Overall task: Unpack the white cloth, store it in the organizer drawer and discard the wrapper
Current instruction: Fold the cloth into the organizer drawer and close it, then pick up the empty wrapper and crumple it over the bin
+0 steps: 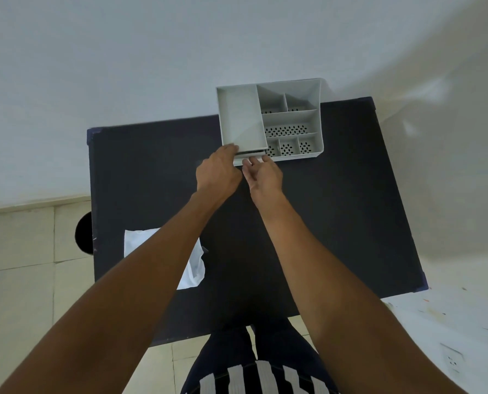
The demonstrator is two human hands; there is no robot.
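Covering the dark table (157, 166): organizer (291, 120), white cloth (197, 257).

L forearm covers the middle of the white wrapper (193, 261) on the tabletop (336, 223). Both hands hide the organizer (291, 120) drawer front; contents can't be seen. Dark round obj (84, 233) at tabletop's left edge: half hidden, unidentifiable.

No legible text, labels, brands or numbers anywhere in view. Grey organizer (271, 120): plain surfaces, no markings. Black table (336, 209): unmarked. White wrapper (195, 263): no print visible.
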